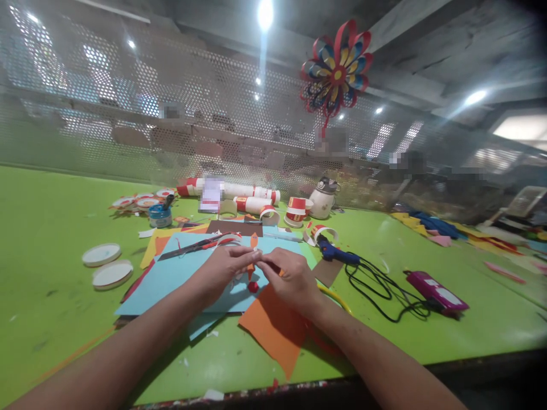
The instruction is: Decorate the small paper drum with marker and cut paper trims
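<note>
My left hand (226,266) and my right hand (293,276) meet over light blue paper sheets (171,279). Thumbs and fingers of both hands pinch a small orange paper piece (253,241), whose pointed top stands above the fingertips and whose lower part shows below them. Its middle is covered by my fingers. A small red piece (253,287) lies on the blue paper just under the hands. Beneath my right wrist is an orange paper sheet (276,330). Scissors (192,246) with red handles rest on the blue sheets beyond my left hand.
A blue glue gun (337,251) with a coiled black cord lies to the right, near a magenta box (438,293). Two white discs (111,275) lie left. Paper cups (296,212), a blue jar (160,216) and a white bottle (322,200) stand farther back, before a perforated screen (239,136).
</note>
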`<state>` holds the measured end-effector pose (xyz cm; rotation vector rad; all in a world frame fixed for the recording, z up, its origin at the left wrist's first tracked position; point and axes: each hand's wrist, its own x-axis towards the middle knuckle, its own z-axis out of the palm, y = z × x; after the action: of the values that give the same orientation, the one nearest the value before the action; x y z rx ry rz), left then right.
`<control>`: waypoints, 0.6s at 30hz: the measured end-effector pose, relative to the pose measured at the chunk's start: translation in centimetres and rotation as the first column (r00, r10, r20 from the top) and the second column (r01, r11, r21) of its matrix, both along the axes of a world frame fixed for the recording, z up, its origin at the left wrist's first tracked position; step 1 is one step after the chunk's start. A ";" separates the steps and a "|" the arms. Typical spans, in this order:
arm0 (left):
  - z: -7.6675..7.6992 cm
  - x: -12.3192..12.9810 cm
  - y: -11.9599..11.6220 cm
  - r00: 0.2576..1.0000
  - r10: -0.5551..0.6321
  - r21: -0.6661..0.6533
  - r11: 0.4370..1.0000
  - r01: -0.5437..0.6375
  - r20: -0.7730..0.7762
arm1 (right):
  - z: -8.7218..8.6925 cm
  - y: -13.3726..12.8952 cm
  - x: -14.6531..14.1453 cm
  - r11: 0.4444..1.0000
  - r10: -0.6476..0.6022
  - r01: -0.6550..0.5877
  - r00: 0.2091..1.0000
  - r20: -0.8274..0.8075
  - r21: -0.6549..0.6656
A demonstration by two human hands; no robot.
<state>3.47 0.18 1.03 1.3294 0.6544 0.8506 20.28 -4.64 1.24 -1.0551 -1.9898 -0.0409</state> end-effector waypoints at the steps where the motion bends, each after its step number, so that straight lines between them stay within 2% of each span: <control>1: 0.0 -0.1 0.1 1.000 -0.010 -0.017 1.000 0.010 0.009 | 0.2 -0.1 0.0 1.000 0.008 -0.008 1.000 -0.014 0.003; 4: 0.1 -0.4 0.5 0.996 -0.053 -0.074 0.996 0.058 0.065 | 1.3 -0.2 0.5 1.000 -0.011 0.012 0.996 -0.083 0.009; 6: 0.4 -0.6 0.6 0.990 -0.081 -0.102 0.990 0.093 0.120 | 2.6 -0.2 1.5 0.997 -0.078 0.079 0.987 -0.142 0.001; 9: 0.9 -0.9 0.6 0.975 -0.109 -0.146 0.980 0.138 0.192 | 5.0 0.5 4.5 0.974 -0.224 0.215 0.953 -0.202 -0.065; 11: 1.1 -1.1 0.4 0.968 -0.119 -0.164 0.974 0.157 0.220 | 6.4 1.3 7.2 0.943 -0.321 0.298 0.932 -0.170 -0.147; 13: 1.2 -1.2 0.3 0.963 -0.124 -0.172 0.971 0.167 0.240 | 7.2 2.2 10.1 0.888 -0.424 0.398 0.902 -0.080 -0.230; 15: 1.2 -1.2 0.3 0.956 -0.133 -0.167 0.969 0.180 0.261 | 7.3 3.1 13.0 0.802 -0.523 0.517 0.850 0.065 -0.300; 18: 1.1 -1.3 0.4 0.944 -0.136 -0.158 0.969 0.190 0.300 | 5.6 3.6 16.3 0.659 -0.556 0.654 0.756 0.345 -0.372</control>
<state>2.21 0.55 2.14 1.0501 0.3787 0.8065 36.56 -1.01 6.86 -2.1010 -1.7548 -0.0216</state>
